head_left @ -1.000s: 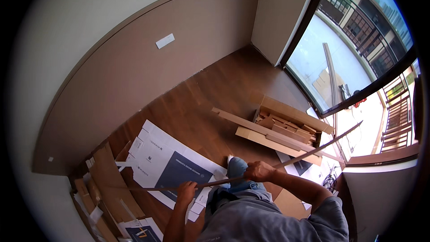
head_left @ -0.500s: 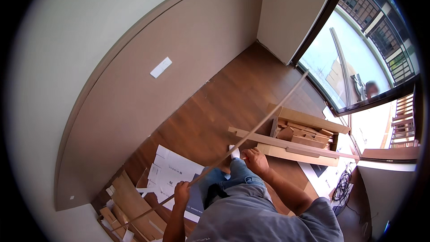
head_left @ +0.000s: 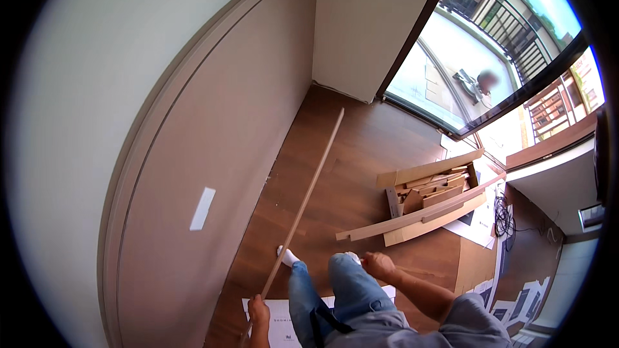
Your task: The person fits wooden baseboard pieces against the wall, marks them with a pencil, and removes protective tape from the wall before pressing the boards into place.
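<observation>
A long, narrow wood-coloured trim strip point(head_left: 306, 200) slants across the floor from far to near. My left hand point(head_left: 258, 312), closed, grips it close to its near end. The strip passes beside my white-socked left foot point(head_left: 287, 256), and its far end points toward the room's corner. My right hand point(head_left: 379, 265) is beside my right knee with its fingers curled, apart from the strip. What those fingers hold, if anything, I cannot make out; a white patch shows just past them.
An open cardboard box point(head_left: 393, 203) of wood-coloured offcuts lies on the right, a long board point(head_left: 419, 218) across it. Black cable point(head_left: 504, 219) is coiled beyond. Flattened white cardboard point(head_left: 284, 325) lies near my legs. A panelled wall point(head_left: 213, 135) bounds the left. Beyond the glass door point(head_left: 445, 58), someone crouches.
I have turned to the right and stepped, with my left foot now forward. The strip has swung from a diagonal to a steeper line along the wall, still in my left hand.
</observation>
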Demonstrator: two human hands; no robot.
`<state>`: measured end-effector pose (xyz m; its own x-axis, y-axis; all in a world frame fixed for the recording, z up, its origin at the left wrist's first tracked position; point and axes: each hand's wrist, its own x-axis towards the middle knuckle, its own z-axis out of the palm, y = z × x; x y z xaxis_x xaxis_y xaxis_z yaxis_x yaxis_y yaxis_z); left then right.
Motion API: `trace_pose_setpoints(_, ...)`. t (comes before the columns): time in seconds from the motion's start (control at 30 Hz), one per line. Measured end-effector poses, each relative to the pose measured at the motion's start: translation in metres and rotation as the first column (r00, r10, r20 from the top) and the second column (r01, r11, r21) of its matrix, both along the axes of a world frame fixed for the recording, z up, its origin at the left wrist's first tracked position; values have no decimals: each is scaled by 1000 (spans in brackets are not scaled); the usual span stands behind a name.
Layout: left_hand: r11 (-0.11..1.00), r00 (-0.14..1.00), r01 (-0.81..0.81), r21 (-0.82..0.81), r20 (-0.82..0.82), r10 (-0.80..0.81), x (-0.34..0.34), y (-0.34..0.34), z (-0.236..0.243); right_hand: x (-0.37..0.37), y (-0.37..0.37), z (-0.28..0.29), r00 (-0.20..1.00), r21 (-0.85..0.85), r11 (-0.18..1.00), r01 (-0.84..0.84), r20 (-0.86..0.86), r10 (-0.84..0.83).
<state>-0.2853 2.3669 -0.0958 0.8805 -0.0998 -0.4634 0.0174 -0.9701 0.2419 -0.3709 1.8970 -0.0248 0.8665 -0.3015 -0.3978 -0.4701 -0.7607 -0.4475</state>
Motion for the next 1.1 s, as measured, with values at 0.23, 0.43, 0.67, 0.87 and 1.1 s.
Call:
trace_pose_setpoints(0.23, 989, 996, -3, 148, -87, 16, 173, -16, -118, 40, 97, -80, 983, 86, 996, 17, -182, -1)
trace_pose_setpoints(0.43, 993, 993, 113, 44, -17, -113, 268, -30, -280, 48, 131, -195, 978, 65, 998, -19, -205, 32)
trace_pose_setpoints(0.67, 988, 983, 152, 27, 97, -154, 355, -88, -458, 111, 109, -203, 904, 118, 983, 141, -420, -79)
trace_pose_setpoints(0.87, 980, 982, 171, 105, 64, -178, 410, -132, -560, 128, 81, -215, 914, 111, 950, 292, -326, -243)
trace_pose_setpoints(1.1, 959, 984, 178, 219, -39, -174, 443, -169, -615, 152, 53, -218, 884, 189, 907, 377, -364, -292)
